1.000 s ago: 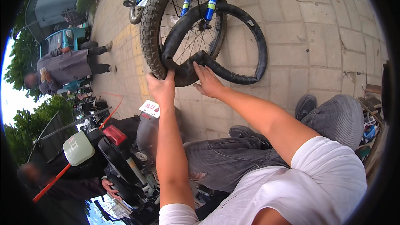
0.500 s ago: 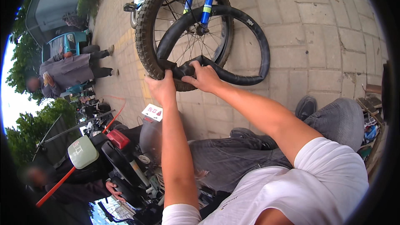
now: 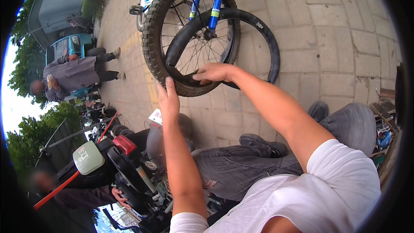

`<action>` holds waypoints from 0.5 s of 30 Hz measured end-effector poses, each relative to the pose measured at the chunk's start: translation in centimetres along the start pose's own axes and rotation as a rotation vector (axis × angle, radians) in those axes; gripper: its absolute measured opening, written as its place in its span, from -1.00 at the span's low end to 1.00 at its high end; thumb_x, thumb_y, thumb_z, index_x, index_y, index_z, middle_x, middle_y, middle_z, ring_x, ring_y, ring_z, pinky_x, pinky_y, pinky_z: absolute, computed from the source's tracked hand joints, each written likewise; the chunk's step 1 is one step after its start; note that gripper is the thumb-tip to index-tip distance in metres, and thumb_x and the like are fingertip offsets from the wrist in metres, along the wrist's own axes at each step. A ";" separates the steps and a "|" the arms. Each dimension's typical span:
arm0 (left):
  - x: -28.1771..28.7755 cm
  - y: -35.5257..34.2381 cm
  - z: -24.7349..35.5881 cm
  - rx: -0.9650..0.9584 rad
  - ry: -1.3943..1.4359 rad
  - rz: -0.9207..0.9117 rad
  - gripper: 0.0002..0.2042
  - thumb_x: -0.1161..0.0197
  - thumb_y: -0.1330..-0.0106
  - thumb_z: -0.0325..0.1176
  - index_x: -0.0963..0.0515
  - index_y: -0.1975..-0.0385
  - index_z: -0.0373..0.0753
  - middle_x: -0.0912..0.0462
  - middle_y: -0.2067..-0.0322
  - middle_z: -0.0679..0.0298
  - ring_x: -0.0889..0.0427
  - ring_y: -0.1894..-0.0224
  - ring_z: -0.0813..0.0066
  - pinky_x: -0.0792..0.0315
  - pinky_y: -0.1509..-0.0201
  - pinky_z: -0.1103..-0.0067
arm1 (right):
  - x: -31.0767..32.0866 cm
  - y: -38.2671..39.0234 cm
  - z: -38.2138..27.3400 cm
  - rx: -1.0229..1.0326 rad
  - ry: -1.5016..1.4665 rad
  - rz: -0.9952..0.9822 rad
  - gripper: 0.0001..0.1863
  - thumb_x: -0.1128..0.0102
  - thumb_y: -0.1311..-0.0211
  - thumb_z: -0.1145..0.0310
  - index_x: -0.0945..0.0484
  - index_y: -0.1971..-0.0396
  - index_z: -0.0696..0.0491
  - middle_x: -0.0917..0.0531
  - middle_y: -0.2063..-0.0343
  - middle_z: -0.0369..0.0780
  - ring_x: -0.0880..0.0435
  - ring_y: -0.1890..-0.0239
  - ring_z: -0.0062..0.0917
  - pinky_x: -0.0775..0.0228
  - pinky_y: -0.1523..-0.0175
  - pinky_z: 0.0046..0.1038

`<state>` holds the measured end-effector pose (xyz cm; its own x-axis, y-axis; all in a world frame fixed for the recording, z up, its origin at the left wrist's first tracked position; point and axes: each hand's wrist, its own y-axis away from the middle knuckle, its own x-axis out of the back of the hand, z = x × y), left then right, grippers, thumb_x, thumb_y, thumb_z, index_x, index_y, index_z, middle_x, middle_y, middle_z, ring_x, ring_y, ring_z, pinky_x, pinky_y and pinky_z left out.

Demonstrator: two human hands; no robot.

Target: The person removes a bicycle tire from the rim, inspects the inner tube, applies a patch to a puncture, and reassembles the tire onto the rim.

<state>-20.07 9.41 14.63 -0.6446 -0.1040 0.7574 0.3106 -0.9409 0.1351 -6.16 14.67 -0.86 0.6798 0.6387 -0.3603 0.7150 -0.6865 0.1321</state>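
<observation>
A blue bicycle's front wheel stands before me, its knobby black tyre [image 3: 152, 39] below the blue fork [image 3: 217, 4]. A black inner tube [image 3: 274, 51] loops across the spokes and hangs out to the right; its lower left part is folded against the tyre's inner edge. My left hand [image 3: 169, 100] grips the tyre at its lower left, thumb up over the sidewall and fingers partly hidden behind. At the bottom of the wheel, my right hand [image 3: 214, 73] is closed on the inner tube, its fingertips at the tyre's edge.
A parked two-wheeler with a red tail light [image 3: 125, 145] is close on my left, with a person's hand [image 3: 120, 196] beside it. Farther left stands a person in a grey coat [image 3: 71, 78] near a teal vehicle [image 3: 64, 48]. A wooden crate [image 3: 383, 114] of odds and ends sits at right.
My right hand has turned palm-down and pressed lower against the tyre's edge. The tube's crumpled fold has flattened toward the tyre. My left hand has shifted slightly down along the tyre.
</observation>
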 end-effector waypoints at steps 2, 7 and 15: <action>0.4 -0.3 -1.1 -0.009 0.004 0.004 -0.43 0.07 -0.49 0.02 -0.24 -0.29 -0.32 -0.47 -0.12 0.05 -0.48 -0.12 0.27 -0.31 -0.22 0.45 | -0.1 0.7 0.1 0.078 0.033 0.016 -0.44 -0.27 -0.15 -0.09 -0.67 0.36 0.24 -0.66 0.48 -0.06 -0.62 0.40 -0.42 -0.46 0.23 -0.41; -0.2 0.4 0.0 0.084 0.107 -0.001 -0.39 0.26 -0.47 0.22 -0.06 -0.38 0.01 -0.42 -0.14 0.16 -0.54 -0.08 0.31 -0.49 -0.08 0.31 | -3.1 2.6 -7.1 0.254 0.159 0.550 -0.51 -0.31 -0.11 0.00 -0.67 0.38 0.24 -0.69 0.50 -0.03 -0.70 0.40 -0.26 -0.48 0.25 -0.34; -1.2 1.8 -0.4 -0.059 -0.019 -0.038 -0.34 0.14 -0.48 0.13 0.09 -0.46 -0.03 -0.24 -0.29 0.09 -0.32 -0.29 0.17 -0.42 -0.17 0.22 | -3.5 -3.3 -6.2 0.158 -0.202 0.569 -0.68 -0.34 -0.14 0.15 -0.69 0.32 0.13 -0.72 0.51 -0.16 -0.66 0.52 -0.37 -0.46 0.33 -0.39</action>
<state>-19.00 7.75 13.67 -0.6413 -0.0625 0.7647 0.2444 -0.9614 0.1265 -9.86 16.86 5.67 0.8919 0.0899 -0.4432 0.2063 -0.9530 0.2219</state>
